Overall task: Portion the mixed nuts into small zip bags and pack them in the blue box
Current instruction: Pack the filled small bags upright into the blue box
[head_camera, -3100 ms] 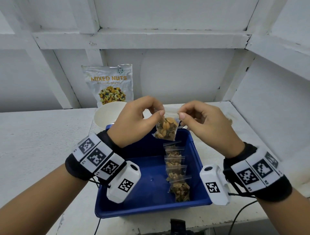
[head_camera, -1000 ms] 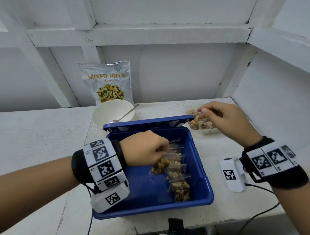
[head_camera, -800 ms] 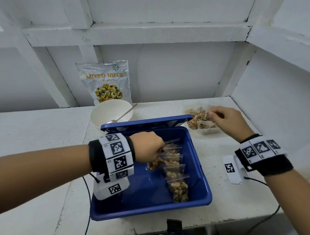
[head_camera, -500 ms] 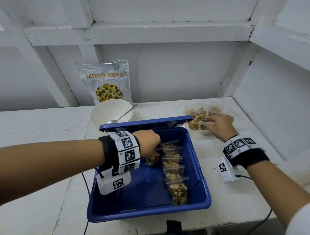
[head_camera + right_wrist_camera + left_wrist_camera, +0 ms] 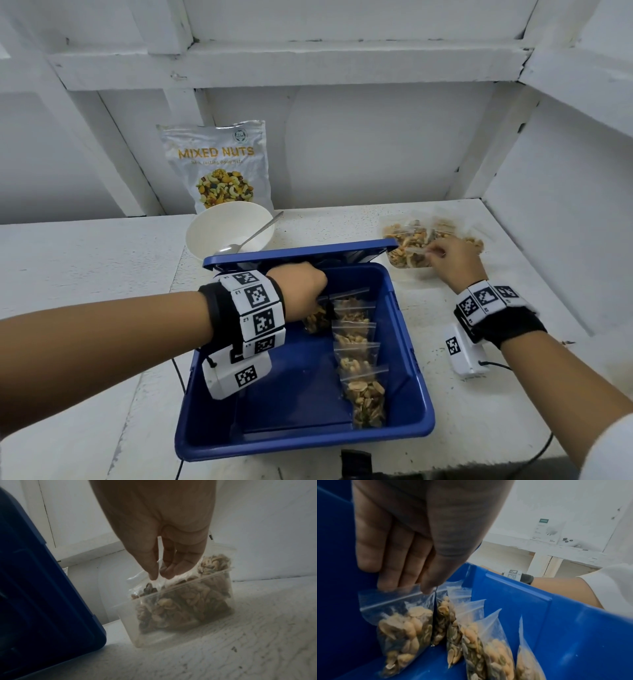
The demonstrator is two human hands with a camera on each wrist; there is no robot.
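**Setting one bag down while picking up the next**

The left hand (image 5: 412, 545) pinches the top strip of a filled zip bag (image 5: 400, 628) and holds it inside the blue box (image 5: 407, 430), at the far end, just left of the row of packed bags (image 5: 356, 353) that runs along the box's right side. The bag's bottom looks to be touching or nearly touching the box floor. To finish well, I would lower it until the nuts take the weight, lean it against the far bag of the row so that it stands like the others, and only then relax the pinch; let go early and it would probably flop flat and take up floor that other bags need.

The right hand (image 5: 159, 536) is at the clear tub (image 5: 173, 632) of filled bags on the tabletop (image 5: 85, 267), right of the box's raised lid (image 5: 301, 251). Its thumb and fingertips (image 5: 173, 572) pinch the top edge of another zip bag (image 5: 145, 586). Gripping by the seal strip rather than the bulge should keep the closure from popping, and a straight lift should stop neighbouring bags being dragged out.

The white bowl (image 5: 205, 233) with its spoon (image 5: 253, 234) and the mixed nuts pouch (image 5: 219, 164) stand at the far side, well apart from both hands.
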